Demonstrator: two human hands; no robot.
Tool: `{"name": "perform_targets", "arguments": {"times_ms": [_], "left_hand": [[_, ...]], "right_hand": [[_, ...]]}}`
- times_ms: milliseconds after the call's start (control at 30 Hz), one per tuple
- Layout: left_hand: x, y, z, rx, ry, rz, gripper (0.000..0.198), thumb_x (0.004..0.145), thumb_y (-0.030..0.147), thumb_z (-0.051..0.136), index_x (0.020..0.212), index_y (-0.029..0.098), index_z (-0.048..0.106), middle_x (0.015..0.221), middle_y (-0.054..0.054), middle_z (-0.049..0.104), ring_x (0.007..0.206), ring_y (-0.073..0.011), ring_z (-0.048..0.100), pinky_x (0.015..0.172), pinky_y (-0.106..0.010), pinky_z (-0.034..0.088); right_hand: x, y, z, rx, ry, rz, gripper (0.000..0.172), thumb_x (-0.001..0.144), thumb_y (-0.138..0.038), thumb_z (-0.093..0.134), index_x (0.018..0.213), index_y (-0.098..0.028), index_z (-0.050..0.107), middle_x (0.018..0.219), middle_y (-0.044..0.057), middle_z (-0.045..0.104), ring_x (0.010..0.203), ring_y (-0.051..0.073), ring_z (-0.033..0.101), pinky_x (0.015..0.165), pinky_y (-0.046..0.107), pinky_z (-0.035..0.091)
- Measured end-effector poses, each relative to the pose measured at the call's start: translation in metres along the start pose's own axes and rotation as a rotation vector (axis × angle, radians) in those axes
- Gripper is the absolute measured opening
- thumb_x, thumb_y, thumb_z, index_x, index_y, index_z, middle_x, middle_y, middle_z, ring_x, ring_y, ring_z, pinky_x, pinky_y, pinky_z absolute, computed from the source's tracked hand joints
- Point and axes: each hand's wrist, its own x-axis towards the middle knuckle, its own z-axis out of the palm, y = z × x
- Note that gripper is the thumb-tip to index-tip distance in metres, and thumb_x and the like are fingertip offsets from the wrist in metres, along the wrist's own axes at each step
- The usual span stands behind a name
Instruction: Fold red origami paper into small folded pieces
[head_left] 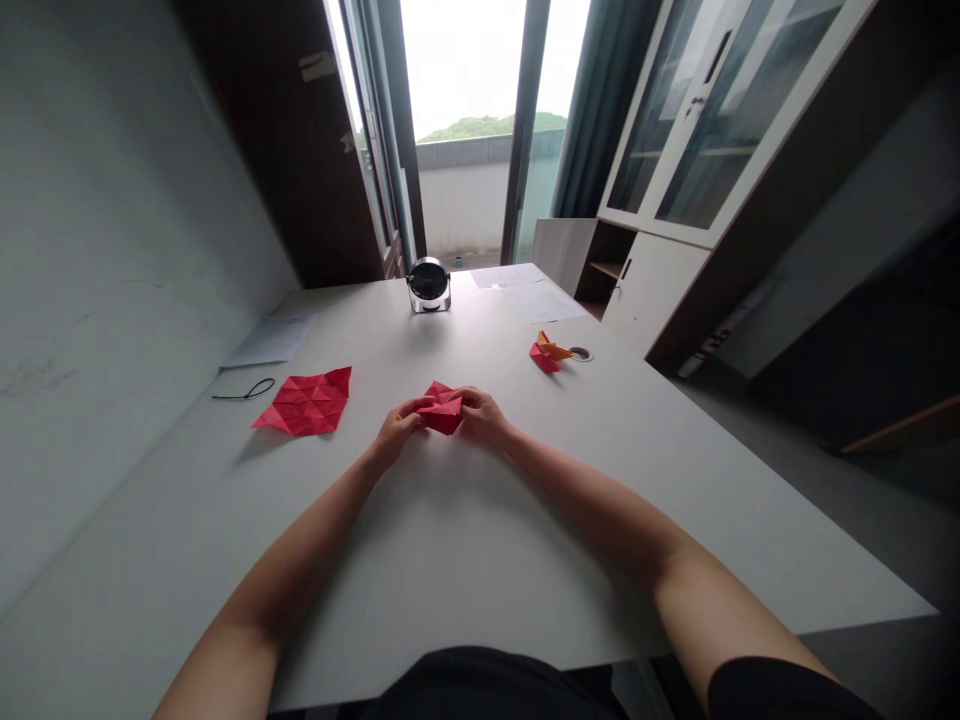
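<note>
A partly folded piece of red origami paper (pixel 444 410) is held just over the middle of the white table (pixel 465 560). My left hand (pixel 400 428) pinches its left side, thumb and fingers closed on the paper. On the opposite side, my right hand (pixel 484 412) grips the right edge, and its fingers hide part of the folds. Left of my hands lies a creased red sheet (pixel 307 403), spread out with a grid of triangular folds. Farther back on the right sit a small red folded paper piece (pixel 545 360) and an orange one (pixel 551 346), touching each other.
A round black device on a silver stand (pixel 429 284) stands at the table's far end. White papers (pixel 544 298) lie at the far right, another sheet (pixel 270 340) at the left by the wall. A black cord loop (pixel 251 390) and a round cable hole (pixel 581 354) also show.
</note>
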Motion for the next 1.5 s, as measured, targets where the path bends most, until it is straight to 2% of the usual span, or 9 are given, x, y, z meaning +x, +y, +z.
{"name": "perform_targets", "arguments": {"times_ms": [167, 433, 700, 967, 1033, 1133, 1233, 1333, 1500], "left_hand": [[0.002, -0.003, 0.000, -0.061, 0.041, 0.031, 0.047, 0.072, 0.030, 0.076, 0.116, 0.013, 0.070, 0.113, -0.012, 0.072, 0.099, -0.0235, 0.069, 0.094, -0.041, 0.053], [0.001, -0.003, 0.001, -0.090, 0.029, 0.024, 0.045, 0.073, 0.035, 0.081, 0.109, 0.010, 0.074, 0.103, -0.013, 0.075, 0.094, -0.0248, 0.071, 0.101, -0.049, 0.051], [0.001, -0.002, 0.001, -0.043, 0.061, 0.047, 0.049, 0.073, 0.044, 0.080, 0.110, 0.013, 0.072, 0.106, -0.011, 0.075, 0.092, -0.0242, 0.071, 0.090, -0.040, 0.053], [0.001, -0.005, -0.002, 0.083, 0.075, 0.061, 0.036, 0.078, 0.047, 0.074, 0.087, 0.013, 0.067, 0.081, -0.005, 0.070, 0.072, -0.0156, 0.062, 0.067, -0.026, 0.046], [0.002, -0.005, -0.002, 0.066, 0.083, 0.084, 0.032, 0.076, 0.043, 0.076, 0.086, 0.015, 0.063, 0.079, -0.003, 0.068, 0.071, -0.0145, 0.061, 0.067, -0.025, 0.045], [0.002, -0.004, -0.001, 0.047, 0.102, 0.104, 0.032, 0.072, 0.035, 0.078, 0.086, 0.017, 0.057, 0.074, 0.001, 0.064, 0.065, -0.0116, 0.057, 0.062, -0.022, 0.043], [0.000, -0.002, 0.001, 0.028, 0.060, 0.065, 0.042, 0.073, 0.036, 0.078, 0.104, 0.018, 0.056, 0.083, -0.002, 0.069, 0.070, -0.0151, 0.063, 0.064, -0.025, 0.047], [-0.003, 0.001, 0.004, 0.028, 0.019, 0.025, 0.059, 0.074, 0.043, 0.078, 0.122, 0.019, 0.054, 0.094, -0.007, 0.073, 0.076, -0.0204, 0.068, 0.068, -0.030, 0.052], [-0.006, 0.003, 0.007, 0.127, -0.032, 0.018, 0.046, 0.076, 0.051, 0.075, 0.101, 0.013, 0.070, 0.092, -0.008, 0.074, 0.077, -0.0194, 0.066, 0.068, -0.027, 0.049]], "right_hand": [[0.001, 0.011, 0.000, 0.024, 0.056, 0.053, 0.020, 0.074, -0.023, 0.059, 0.089, -0.016, 0.070, 0.091, 0.005, 0.068, 0.082, 0.017, 0.062, 0.077, 0.030, 0.049], [0.002, 0.016, -0.003, -0.032, 0.084, 0.049, 0.021, 0.074, -0.024, 0.059, 0.091, -0.018, 0.070, 0.096, 0.004, 0.067, 0.086, 0.017, 0.061, 0.082, 0.031, 0.050], [0.001, 0.010, -0.002, 0.006, 0.069, 0.059, 0.022, 0.077, -0.033, 0.064, 0.092, -0.018, 0.070, 0.103, 0.006, 0.067, 0.087, 0.017, 0.063, 0.081, 0.031, 0.052], [-0.004, 0.005, 0.001, 0.046, 0.010, 0.174, 0.032, 0.078, -0.048, 0.066, 0.081, -0.016, 0.063, 0.069, 0.000, 0.063, 0.064, 0.013, 0.057, 0.058, 0.024, 0.043], [-0.003, 0.005, 0.001, 0.085, 0.011, 0.163, 0.031, 0.076, -0.047, 0.069, 0.083, -0.017, 0.062, 0.071, 0.000, 0.065, 0.066, 0.013, 0.059, 0.061, 0.025, 0.045], [-0.002, 0.004, 0.002, 0.168, -0.007, 0.147, 0.037, 0.075, -0.044, 0.070, 0.101, -0.019, 0.062, 0.079, 0.001, 0.069, 0.071, 0.015, 0.063, 0.069, 0.029, 0.051], [-0.003, 0.003, 0.003, 0.141, -0.029, 0.130, 0.047, 0.077, -0.043, 0.069, 0.118, -0.021, 0.060, 0.077, -0.001, 0.067, 0.068, 0.014, 0.063, 0.069, 0.029, 0.052], [-0.004, 0.000, 0.003, 0.072, -0.066, 0.126, 0.048, 0.078, -0.046, 0.068, 0.118, -0.021, 0.062, 0.073, -0.001, 0.065, 0.064, 0.013, 0.059, 0.063, 0.027, 0.049], [-0.008, -0.002, 0.005, -0.079, -0.143, 0.093, 0.040, 0.080, -0.050, 0.065, 0.106, -0.020, 0.068, 0.065, -0.003, 0.058, 0.057, 0.010, 0.048, 0.055, 0.023, 0.039]]}}
